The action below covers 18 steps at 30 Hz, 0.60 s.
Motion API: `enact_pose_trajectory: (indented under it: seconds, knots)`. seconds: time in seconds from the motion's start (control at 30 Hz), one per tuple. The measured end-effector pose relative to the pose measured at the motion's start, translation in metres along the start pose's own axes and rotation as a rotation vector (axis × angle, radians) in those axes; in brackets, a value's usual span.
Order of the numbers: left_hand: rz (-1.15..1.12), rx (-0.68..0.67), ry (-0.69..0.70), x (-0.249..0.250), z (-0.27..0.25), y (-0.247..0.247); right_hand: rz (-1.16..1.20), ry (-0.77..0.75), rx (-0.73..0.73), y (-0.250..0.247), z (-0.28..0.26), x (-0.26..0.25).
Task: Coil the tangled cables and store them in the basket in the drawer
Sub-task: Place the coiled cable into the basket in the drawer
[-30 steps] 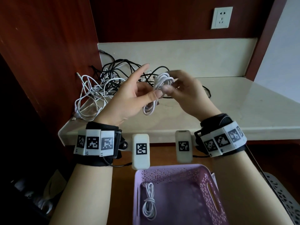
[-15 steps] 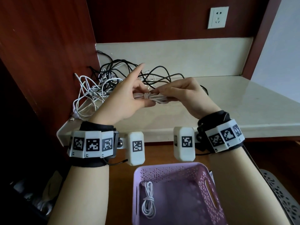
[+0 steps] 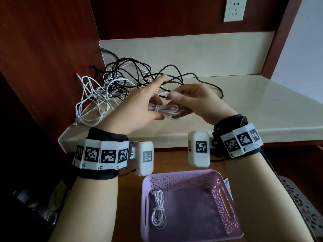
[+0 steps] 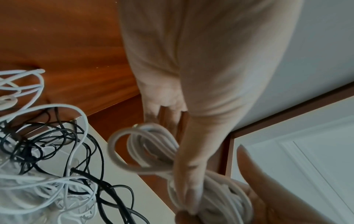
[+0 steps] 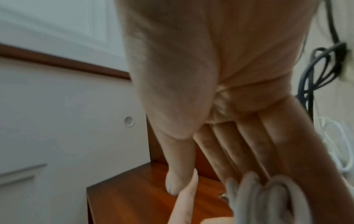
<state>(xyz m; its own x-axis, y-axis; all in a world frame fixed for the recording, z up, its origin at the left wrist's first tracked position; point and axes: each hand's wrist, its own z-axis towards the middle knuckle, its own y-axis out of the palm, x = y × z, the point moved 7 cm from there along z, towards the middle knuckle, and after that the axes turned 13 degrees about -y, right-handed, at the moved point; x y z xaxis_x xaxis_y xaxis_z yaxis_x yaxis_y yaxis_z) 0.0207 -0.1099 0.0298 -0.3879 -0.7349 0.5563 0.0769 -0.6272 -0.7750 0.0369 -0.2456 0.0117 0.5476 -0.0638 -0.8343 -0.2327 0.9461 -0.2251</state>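
I see the white coil (image 3: pixel 164 110) lying left-right between my pinching left hand (image 3: pixel 138 109) and right hand (image 3: pixel 197 103) (basket (image 3: pixel 229 206) directly nearer).

Both forearms are up, wrists close together. Left hand (image 3: pixel 139 109) has its index finger stuck out straight, thumb and other fingers curled in a grip. Right hand (image 3: pixel 195 103) is pinching, fingers bent.

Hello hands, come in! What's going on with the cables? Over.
Left hand grips the coiled white cable bundle; right hand steadies its other end. One white coil already in the lilac plastic basket. Black-and-white cable tangle waits behind.
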Motion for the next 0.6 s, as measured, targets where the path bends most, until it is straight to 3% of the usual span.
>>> enact_pose_trajectory:
  seconds: [0.13, 0.33, 0.6]
  knots:
    - [-0.009, 0.152, 0.028, 0.0, 0.0, -0.01, 0.155, -0.001, -0.082, 0.005, -0.005, 0.001]
    - [0.069, 0.491, 0.123, 0.018, -0.005, -0.023, 0.454, -0.051, 0.118, 0.0, 0.004, -0.001]
    - [0.162, 0.486, 0.084, 0.033, -0.003, -0.016, 0.533, -0.023, 0.136, -0.001, 0.005, 0.006]
